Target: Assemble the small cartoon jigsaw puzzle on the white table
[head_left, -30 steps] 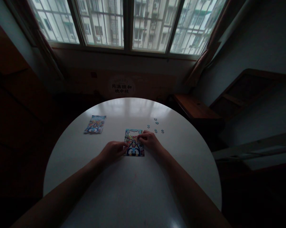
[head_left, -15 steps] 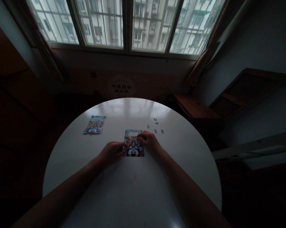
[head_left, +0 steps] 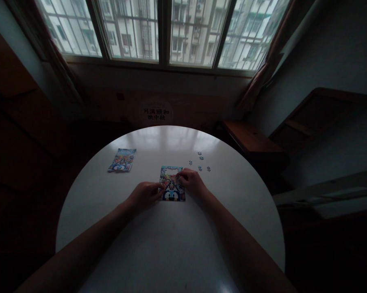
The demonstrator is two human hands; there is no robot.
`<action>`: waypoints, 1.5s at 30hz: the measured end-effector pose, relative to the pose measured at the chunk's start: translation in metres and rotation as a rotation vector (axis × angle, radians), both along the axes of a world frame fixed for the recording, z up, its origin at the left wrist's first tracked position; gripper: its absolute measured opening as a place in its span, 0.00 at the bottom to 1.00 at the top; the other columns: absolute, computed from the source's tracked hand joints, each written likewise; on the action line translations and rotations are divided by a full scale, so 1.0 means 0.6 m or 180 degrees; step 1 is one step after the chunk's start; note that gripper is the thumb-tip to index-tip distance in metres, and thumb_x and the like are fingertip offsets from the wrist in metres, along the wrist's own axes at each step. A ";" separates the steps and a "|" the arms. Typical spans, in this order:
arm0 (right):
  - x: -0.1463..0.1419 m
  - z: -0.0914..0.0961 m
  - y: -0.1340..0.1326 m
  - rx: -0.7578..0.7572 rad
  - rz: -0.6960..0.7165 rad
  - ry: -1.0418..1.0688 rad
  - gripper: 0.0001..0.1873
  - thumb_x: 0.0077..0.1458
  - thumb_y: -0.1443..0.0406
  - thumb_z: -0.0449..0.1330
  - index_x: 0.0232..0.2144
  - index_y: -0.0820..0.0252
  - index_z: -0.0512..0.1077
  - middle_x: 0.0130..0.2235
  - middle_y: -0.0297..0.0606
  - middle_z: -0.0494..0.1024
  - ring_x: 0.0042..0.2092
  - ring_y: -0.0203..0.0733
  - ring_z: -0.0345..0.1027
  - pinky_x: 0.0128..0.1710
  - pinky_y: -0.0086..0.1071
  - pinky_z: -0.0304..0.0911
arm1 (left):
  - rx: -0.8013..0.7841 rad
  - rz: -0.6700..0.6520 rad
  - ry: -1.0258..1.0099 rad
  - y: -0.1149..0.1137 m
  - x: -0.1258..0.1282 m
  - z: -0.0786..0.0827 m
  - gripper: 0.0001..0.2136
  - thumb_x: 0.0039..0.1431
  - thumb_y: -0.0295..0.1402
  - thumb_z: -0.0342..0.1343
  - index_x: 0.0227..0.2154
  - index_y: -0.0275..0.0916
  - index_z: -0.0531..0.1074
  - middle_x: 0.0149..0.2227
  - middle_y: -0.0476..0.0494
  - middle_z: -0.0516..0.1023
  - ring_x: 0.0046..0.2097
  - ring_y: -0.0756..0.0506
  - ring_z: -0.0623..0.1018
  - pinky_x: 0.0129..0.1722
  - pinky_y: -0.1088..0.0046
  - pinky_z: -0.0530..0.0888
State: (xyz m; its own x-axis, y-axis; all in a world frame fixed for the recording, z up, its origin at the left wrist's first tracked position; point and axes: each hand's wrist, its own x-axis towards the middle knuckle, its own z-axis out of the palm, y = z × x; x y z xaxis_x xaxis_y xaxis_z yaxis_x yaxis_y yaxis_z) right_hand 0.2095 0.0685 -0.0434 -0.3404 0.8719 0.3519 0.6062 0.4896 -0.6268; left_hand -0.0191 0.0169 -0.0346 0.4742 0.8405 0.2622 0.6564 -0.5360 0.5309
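Note:
A colourful jigsaw puzzle point(head_left: 172, 195), mostly put together, lies on the white table; a blue cartoon face fills its lower part. In its upper part a pale gap shows inside the border pieces. My left hand point(head_left: 146, 192) grips the puzzle's left edge, thumb and fingers closed together there. Over the upper right side of the puzzle, my right hand point(head_left: 191, 179) has its fingertips pinched beside the gap; whatever is between them is too small and dark to make out. Several loose puzzle pieces point(head_left: 200, 168) lie beyond my right hand, apart from one another.
A printed picture sheet point(head_left: 122, 160) with the same blue face lies at the table's left. The round white table point(head_left: 171, 244) has a curved edge. Behind it stands a wall below a barred window point(head_left: 134, 32). A wooden bench point(head_left: 250, 136) is at the far right.
Both hands stay at the same places on the puzzle. The view has shifted very slightly; no piece has visibly moved.

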 end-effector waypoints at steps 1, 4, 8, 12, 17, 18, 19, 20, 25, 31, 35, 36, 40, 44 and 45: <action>0.000 0.001 -0.001 0.0000 -0.0001 -0.0009 0.12 0.50 0.72 0.55 0.31 0.59 0.78 0.30 0.36 0.74 0.31 0.35 0.66 0.33 0.27 0.59 | 0.0005 0.0001 -0.0006 0.000 0.000 0.000 0.10 0.57 0.35 0.52 0.32 0.37 0.76 0.17 0.54 0.66 0.20 0.56 0.61 0.22 0.82 0.57; 0.000 0.003 -0.002 -0.0016 -0.0003 -0.0039 0.11 0.50 0.72 0.55 0.31 0.59 0.78 0.31 0.36 0.74 0.31 0.36 0.67 0.34 0.28 0.59 | 0.0021 0.0012 -0.0029 0.000 0.000 -0.002 0.10 0.58 0.36 0.51 0.31 0.37 0.76 0.17 0.54 0.66 0.20 0.55 0.61 0.22 0.82 0.57; 0.000 0.002 -0.003 0.0003 0.0010 -0.0043 0.11 0.50 0.72 0.55 0.32 0.58 0.78 0.31 0.36 0.75 0.32 0.36 0.67 0.35 0.28 0.60 | 0.0019 0.0029 -0.0022 0.001 -0.001 -0.007 0.11 0.58 0.36 0.52 0.32 0.38 0.76 0.18 0.54 0.67 0.20 0.55 0.62 0.23 0.81 0.58; 0.000 0.001 -0.002 0.0020 -0.0009 -0.0095 0.12 0.50 0.71 0.55 0.32 0.58 0.78 0.32 0.36 0.75 0.32 0.36 0.67 0.35 0.28 0.60 | -0.0037 0.0113 0.0097 -0.001 0.000 -0.002 0.11 0.58 0.37 0.51 0.33 0.39 0.77 0.18 0.54 0.67 0.20 0.54 0.63 0.24 0.80 0.58; 0.000 0.000 -0.001 -0.0011 -0.0011 -0.0072 0.12 0.50 0.71 0.55 0.32 0.58 0.78 0.32 0.36 0.75 0.32 0.36 0.67 0.34 0.28 0.60 | -0.0073 0.0643 0.0290 -0.002 0.000 0.011 0.12 0.57 0.39 0.52 0.39 0.43 0.77 0.18 0.54 0.67 0.20 0.53 0.64 0.23 0.78 0.56; 0.000 0.000 0.000 -0.0009 -0.0010 -0.0073 0.12 0.50 0.71 0.55 0.32 0.58 0.78 0.32 0.36 0.75 0.32 0.36 0.67 0.34 0.27 0.60 | -0.0093 0.0715 0.0324 -0.001 0.000 0.012 0.13 0.57 0.40 0.52 0.41 0.44 0.76 0.18 0.54 0.67 0.20 0.53 0.65 0.23 0.78 0.56; 0.000 0.001 0.000 -0.0002 -0.0010 -0.0075 0.12 0.50 0.71 0.55 0.32 0.58 0.78 0.32 0.36 0.75 0.32 0.36 0.67 0.34 0.27 0.60 | -0.0112 0.0762 0.0356 -0.001 0.000 0.012 0.14 0.57 0.40 0.52 0.42 0.45 0.76 0.18 0.54 0.67 0.20 0.52 0.65 0.23 0.77 0.56; 0.000 0.001 0.000 0.0007 -0.0012 -0.0074 0.12 0.50 0.71 0.55 0.32 0.58 0.78 0.31 0.36 0.75 0.32 0.36 0.67 0.34 0.27 0.60 | -0.0134 0.0783 0.0391 -0.001 0.000 0.012 0.14 0.56 0.41 0.52 0.43 0.45 0.76 0.18 0.54 0.68 0.20 0.52 0.65 0.23 0.77 0.56; 0.000 0.002 -0.002 0.0013 -0.0027 -0.0106 0.12 0.51 0.71 0.55 0.33 0.59 0.78 0.32 0.37 0.76 0.32 0.36 0.67 0.34 0.28 0.60 | -0.0251 0.0684 0.0554 0.000 -0.001 0.011 0.16 0.56 0.44 0.53 0.45 0.48 0.75 0.18 0.53 0.69 0.20 0.52 0.65 0.23 0.76 0.55; -0.001 0.001 -0.001 -0.0036 -0.0081 -0.0225 0.13 0.51 0.70 0.55 0.37 0.60 0.78 0.34 0.39 0.77 0.34 0.38 0.69 0.37 0.29 0.61 | -0.0374 0.0539 0.0730 -0.002 -0.002 0.019 0.18 0.56 0.47 0.53 0.46 0.49 0.75 0.20 0.51 0.71 0.22 0.51 0.68 0.25 0.76 0.58; -0.001 0.002 -0.001 -0.0067 -0.0100 -0.0282 0.13 0.52 0.70 0.55 0.37 0.60 0.78 0.34 0.38 0.77 0.34 0.37 0.69 0.37 0.28 0.61 | -0.0403 0.0560 0.0840 -0.003 -0.003 0.021 0.18 0.56 0.47 0.52 0.47 0.49 0.74 0.22 0.51 0.73 0.24 0.51 0.69 0.26 0.77 0.59; -0.002 0.003 -0.002 -0.0073 -0.0108 -0.0300 0.13 0.52 0.70 0.55 0.37 0.59 0.78 0.34 0.38 0.77 0.33 0.37 0.69 0.36 0.28 0.61 | -0.0410 0.0559 0.0856 -0.003 -0.003 0.021 0.18 0.56 0.47 0.52 0.47 0.49 0.74 0.22 0.50 0.73 0.24 0.51 0.70 0.26 0.76 0.59; -0.003 0.006 -0.004 -0.0087 -0.0121 -0.0350 0.13 0.52 0.70 0.54 0.36 0.59 0.78 0.35 0.38 0.77 0.34 0.37 0.69 0.36 0.28 0.62 | -0.0440 0.0544 0.0880 -0.002 -0.003 0.021 0.18 0.56 0.47 0.52 0.48 0.49 0.74 0.22 0.51 0.73 0.24 0.51 0.70 0.25 0.76 0.59; -0.003 0.006 -0.004 -0.0085 -0.0162 -0.0364 0.14 0.52 0.70 0.54 0.38 0.59 0.77 0.37 0.39 0.77 0.36 0.38 0.70 0.40 0.29 0.62 | -0.0424 0.0511 0.0861 -0.003 -0.002 0.023 0.19 0.56 0.46 0.52 0.48 0.49 0.74 0.22 0.51 0.72 0.23 0.51 0.69 0.25 0.77 0.59; -0.003 0.006 -0.004 -0.0078 -0.0174 -0.0378 0.14 0.52 0.69 0.54 0.39 0.59 0.77 0.38 0.39 0.78 0.37 0.39 0.70 0.41 0.30 0.62 | -0.0428 0.0503 0.0856 -0.003 -0.001 0.024 0.19 0.56 0.46 0.51 0.48 0.48 0.74 0.22 0.51 0.72 0.23 0.51 0.69 0.25 0.77 0.59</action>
State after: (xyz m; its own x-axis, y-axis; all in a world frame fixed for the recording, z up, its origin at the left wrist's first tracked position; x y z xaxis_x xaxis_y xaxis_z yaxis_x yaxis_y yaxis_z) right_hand 0.2075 0.0660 -0.0399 -0.3302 0.8981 0.2904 0.7022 0.4393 -0.5603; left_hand -0.0200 0.0150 -0.0202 0.3723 0.9277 0.0272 0.8520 -0.3533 0.3864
